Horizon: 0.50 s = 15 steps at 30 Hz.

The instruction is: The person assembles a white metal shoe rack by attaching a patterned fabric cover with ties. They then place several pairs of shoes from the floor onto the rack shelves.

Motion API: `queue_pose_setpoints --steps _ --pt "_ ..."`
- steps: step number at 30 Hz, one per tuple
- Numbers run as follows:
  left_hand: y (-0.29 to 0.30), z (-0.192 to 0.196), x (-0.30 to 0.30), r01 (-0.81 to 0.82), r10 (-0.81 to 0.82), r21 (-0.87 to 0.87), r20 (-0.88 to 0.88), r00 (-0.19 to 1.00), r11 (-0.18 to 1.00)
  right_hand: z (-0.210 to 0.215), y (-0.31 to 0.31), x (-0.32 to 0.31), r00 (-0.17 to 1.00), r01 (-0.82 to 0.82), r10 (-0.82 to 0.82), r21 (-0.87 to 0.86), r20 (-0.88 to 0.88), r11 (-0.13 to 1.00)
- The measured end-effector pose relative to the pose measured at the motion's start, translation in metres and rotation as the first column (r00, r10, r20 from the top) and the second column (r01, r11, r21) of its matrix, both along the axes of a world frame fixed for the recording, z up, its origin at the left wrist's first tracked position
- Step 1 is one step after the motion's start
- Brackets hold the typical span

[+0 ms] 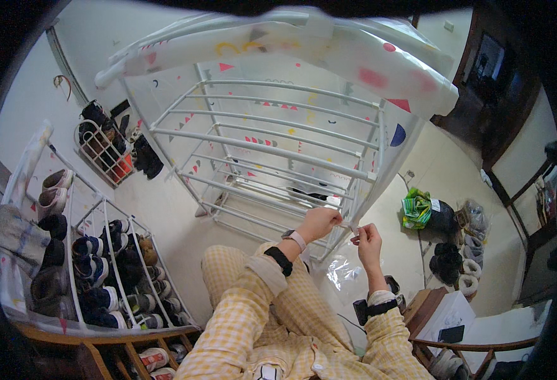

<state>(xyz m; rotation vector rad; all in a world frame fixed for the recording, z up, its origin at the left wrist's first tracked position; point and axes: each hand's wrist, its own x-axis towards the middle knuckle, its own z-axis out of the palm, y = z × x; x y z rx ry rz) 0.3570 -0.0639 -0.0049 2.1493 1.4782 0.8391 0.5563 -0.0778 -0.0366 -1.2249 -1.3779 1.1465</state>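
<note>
A white tube shoe rack (259, 150) with several tiers of bars stands in front of me. A patterned, see-through plastic cover (291, 47) is draped over its back and sides, its front part rolled up on top. Both hands meet at the rack's near right post. My left hand (319, 223) reaches over from the left, fingers pinched together beside the post. Just right of it, my right hand (368, 244) is closed, thumb and finger pressed together. A small whitish bit shows between the hands, too small to name.
At left stands another rack (72, 266) full of shoes. A wire basket (106, 152) of shoes sits by the far wall. A green bag (416, 209), a black bag and several shoes lie on the right floor. Clear plastic (343, 271) lies below my hands. A phone (451, 334) rests at lower right.
</note>
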Motion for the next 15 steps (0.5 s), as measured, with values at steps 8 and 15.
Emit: queue_pose_setpoints --steps 8,15 --pt "-0.026 0.055 -0.252 -0.593 0.440 -0.234 -0.478 0.760 0.770 0.056 -0.012 -0.016 0.953 0.097 -0.188 0.348 0.238 0.933" --pt "-0.033 0.077 -0.435 -0.873 0.846 0.198 0.226 0.482 0.445 0.078 0.014 -0.049 0.811 0.086 -0.265 0.342 0.522 0.936"
